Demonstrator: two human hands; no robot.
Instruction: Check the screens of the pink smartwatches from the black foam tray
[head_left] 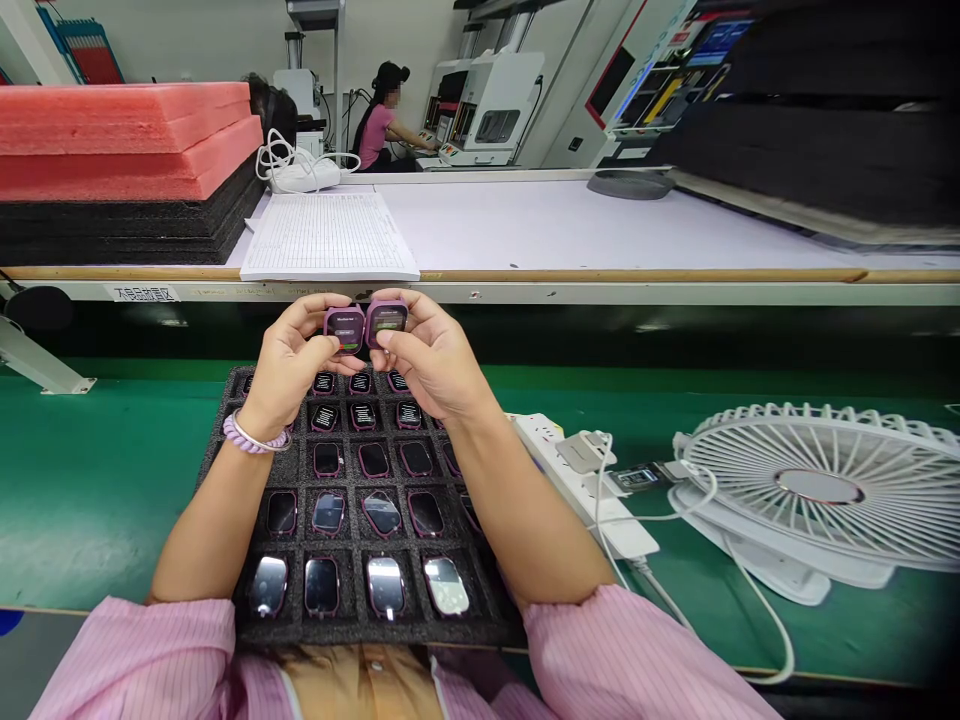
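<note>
My left hand (292, 355) grips a purple-framed smartwatch body (345, 328) by its edges, thumb at its lower left. In my right hand (431, 352) is a second smartwatch body (387, 318) of the same kind, with the thumb over its lower screen. Both screens are lit and face me, though the text is too small to read. The two watches are held side by side, above the far end of a black foam tray (300, 632). Rows of similar watches (322, 585) lie in its compartments, some with lit screens. My forearms hide parts of the tray.
Right of the tray lie a white power strip (592, 490) with cables and a white fan (817, 485). A raised shelf holds paper sheets (330, 235), red foam sheets (127, 140) and a white charger with coiled cable (300, 172). A person (375, 125) sits at machines behind.
</note>
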